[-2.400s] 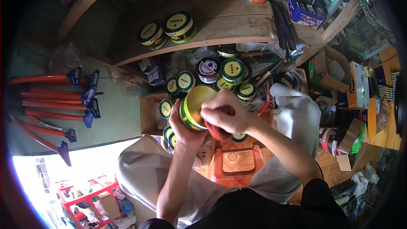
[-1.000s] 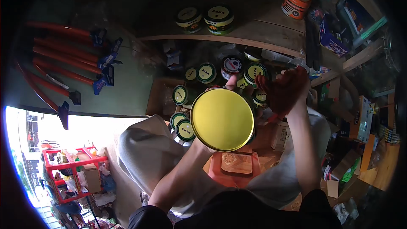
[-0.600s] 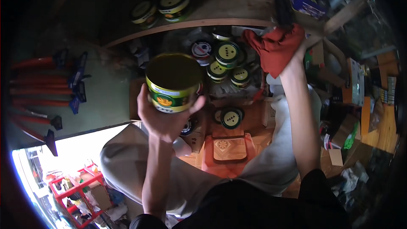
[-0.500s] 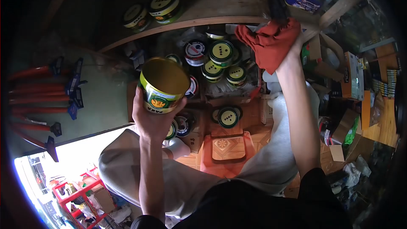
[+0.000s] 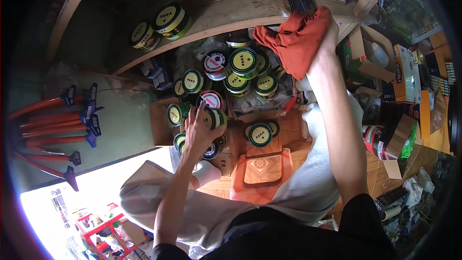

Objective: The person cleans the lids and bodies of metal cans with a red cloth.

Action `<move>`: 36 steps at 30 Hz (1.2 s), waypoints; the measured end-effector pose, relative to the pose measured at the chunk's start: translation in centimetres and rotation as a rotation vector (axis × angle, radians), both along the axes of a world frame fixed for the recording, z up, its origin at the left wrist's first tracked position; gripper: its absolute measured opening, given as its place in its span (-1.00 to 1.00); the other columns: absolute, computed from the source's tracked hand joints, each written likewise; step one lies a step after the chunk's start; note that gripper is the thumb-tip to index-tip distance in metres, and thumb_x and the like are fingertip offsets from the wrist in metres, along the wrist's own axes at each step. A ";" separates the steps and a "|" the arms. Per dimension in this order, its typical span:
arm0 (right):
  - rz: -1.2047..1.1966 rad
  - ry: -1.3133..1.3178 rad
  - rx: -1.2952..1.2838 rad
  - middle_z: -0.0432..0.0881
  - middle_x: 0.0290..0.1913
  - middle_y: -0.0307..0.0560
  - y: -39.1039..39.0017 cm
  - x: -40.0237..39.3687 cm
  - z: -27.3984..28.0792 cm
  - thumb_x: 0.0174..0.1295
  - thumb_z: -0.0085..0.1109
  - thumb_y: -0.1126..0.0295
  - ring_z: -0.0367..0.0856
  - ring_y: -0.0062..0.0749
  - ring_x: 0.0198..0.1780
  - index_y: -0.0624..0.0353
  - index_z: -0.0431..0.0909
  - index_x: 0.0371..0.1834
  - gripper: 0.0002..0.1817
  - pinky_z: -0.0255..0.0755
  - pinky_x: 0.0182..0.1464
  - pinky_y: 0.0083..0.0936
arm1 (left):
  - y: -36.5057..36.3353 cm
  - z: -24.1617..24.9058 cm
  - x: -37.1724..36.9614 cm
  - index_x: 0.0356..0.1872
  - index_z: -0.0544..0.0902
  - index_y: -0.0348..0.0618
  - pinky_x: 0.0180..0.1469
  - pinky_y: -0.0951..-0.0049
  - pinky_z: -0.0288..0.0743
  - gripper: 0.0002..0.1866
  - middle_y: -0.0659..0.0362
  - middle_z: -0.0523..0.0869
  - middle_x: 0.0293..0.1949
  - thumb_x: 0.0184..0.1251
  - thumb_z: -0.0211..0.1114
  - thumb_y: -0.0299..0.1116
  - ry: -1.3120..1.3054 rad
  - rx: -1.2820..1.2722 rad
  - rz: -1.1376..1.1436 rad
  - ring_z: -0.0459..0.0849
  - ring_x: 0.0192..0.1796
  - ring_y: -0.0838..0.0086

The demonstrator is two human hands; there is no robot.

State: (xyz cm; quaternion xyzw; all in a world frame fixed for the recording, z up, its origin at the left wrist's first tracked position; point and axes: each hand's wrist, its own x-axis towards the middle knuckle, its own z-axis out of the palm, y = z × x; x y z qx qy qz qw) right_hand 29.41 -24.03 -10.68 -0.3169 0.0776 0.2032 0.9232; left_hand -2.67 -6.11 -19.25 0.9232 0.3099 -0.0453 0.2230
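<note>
My left hand (image 5: 198,130) is low among the cans at the left of the group, its fingers curled over a green and yellow PAKA can (image 5: 220,118). My fingers partly cover that can's lid. Right above my fingers sits a can with a red and white lid (image 5: 211,100). A smaller green-rimmed can (image 5: 175,114) stands just left of my fingertips. My right hand (image 5: 326,36) is raised at the shelf's front edge, closed around a crumpled red cloth (image 5: 298,43) that hangs down to the left.
Several more PAKA cans (image 5: 244,61) are stacked on the floor under a wooden shelf (image 5: 226,7). Two cans (image 5: 168,17) stand on that shelf. Orange-handled tools (image 5: 57,120) lie at left. Open cardboard boxes (image 5: 368,58) are at right, and an orange plastic stool (image 5: 262,192) is between my knees.
My left hand has gone from holding up a can with its hollow golden end showing to reaching down among the cans. The cloth stays in my right hand; the view has shifted slightly.
</note>
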 end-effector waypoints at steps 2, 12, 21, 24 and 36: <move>0.018 0.015 -0.005 0.55 -0.33 -0.10 -0.2 -1.0 1.5 0.46 -0.18 0.15 0.56 -0.19 -0.27 0.11 0.42 -0.31 -0.70 0.51 -0.09 -0.18 | 1.9 -1.5 1.2 0.55 0.27 0.00 0.39 -0.12 0.33 0.07 -0.22 0.34 0.40 -0.03 0.59 0.07 -0.004 0.017 0.010 0.36 0.40 -0.21; 0.120 0.083 0.208 0.52 -0.37 -0.12 0.0 0.3 -0.3 0.42 -0.15 0.07 0.51 -0.19 -0.33 0.06 0.38 -0.36 -0.67 0.46 -0.17 -0.20 | 6.2 -5.1 7.4 0.58 0.17 0.06 0.39 -0.19 0.31 0.17 -0.29 0.26 0.42 -0.07 0.62 0.14 0.172 0.217 0.028 0.29 0.42 -0.29; 0.048 0.105 0.040 0.56 -0.36 -0.07 1.2 -1.4 2.0 0.32 -0.08 -0.02 0.58 -0.20 -0.32 0.04 0.44 -0.34 -0.64 0.53 -0.13 -0.20 | 3.7 -5.5 8.4 0.55 0.20 0.13 0.23 -0.18 0.44 0.11 -0.19 0.18 0.47 -0.05 0.64 0.06 0.252 0.360 -0.066 0.30 0.39 -0.26; 0.030 0.086 0.004 0.56 -0.37 -0.07 1.5 -1.8 2.1 0.32 -0.08 -0.01 0.57 -0.19 -0.34 0.03 0.44 -0.34 -0.65 0.53 -0.14 -0.21 | 3.4 -6.4 8.2 0.55 0.20 0.12 0.24 -0.17 0.44 0.12 -0.19 0.17 0.48 -0.06 0.65 0.06 0.235 0.300 -0.100 0.29 0.39 -0.25; 0.096 0.034 -0.032 0.61 -0.17 -0.14 1.9 -2.1 1.6 0.45 -0.04 -0.05 0.62 -0.24 -0.13 -0.01 0.49 -0.14 -0.65 0.54 0.03 -0.18 | 2.8 -7.2 9.2 0.37 0.24 -0.17 0.28 -0.19 0.42 0.02 -0.14 0.18 0.48 -0.04 0.65 0.01 0.120 0.304 -0.093 0.31 0.40 -0.16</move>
